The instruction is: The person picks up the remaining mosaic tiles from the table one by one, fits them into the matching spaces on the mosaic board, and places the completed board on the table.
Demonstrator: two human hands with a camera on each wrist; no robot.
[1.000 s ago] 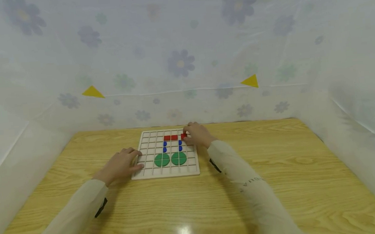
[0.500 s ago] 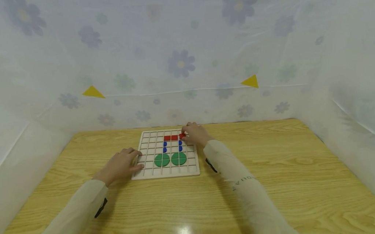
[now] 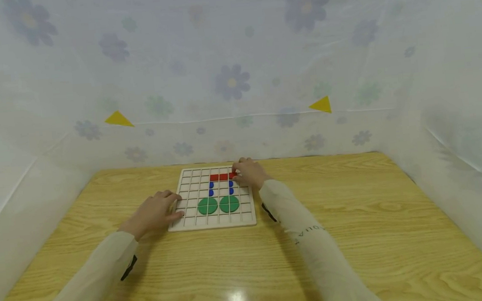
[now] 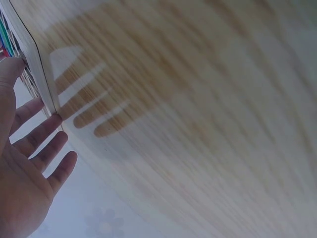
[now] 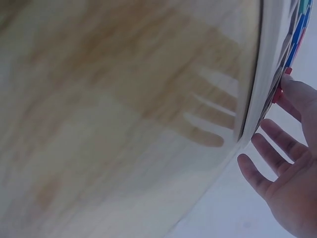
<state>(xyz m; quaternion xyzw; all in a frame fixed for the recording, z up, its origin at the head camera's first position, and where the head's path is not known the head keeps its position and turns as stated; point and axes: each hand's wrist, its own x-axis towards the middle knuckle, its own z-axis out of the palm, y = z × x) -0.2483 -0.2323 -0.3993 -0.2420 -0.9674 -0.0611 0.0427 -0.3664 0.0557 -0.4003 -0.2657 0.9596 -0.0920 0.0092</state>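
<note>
A white grid board lies on the wooden table, bearing two green discs, small blue half-round pieces in two columns, and a row of red square tiles near its far edge. My right hand pinches the rightmost red tile between thumb and index finger, partly hiding it; in the right wrist view this red tile shows at the fingertips. My left hand rests on the board's left edge with fingers spread; the left wrist view shows the fingers extended along the board's side.
The table spreads out on every side of the board. White flower-printed sheeting closes off the back and both sides. Two yellow triangles are on the back sheet, one left and one right.
My right hand has moved slightly left with the red tile, which now sits right beside the other red tiles in the row. The left hand has stayed put.
</note>
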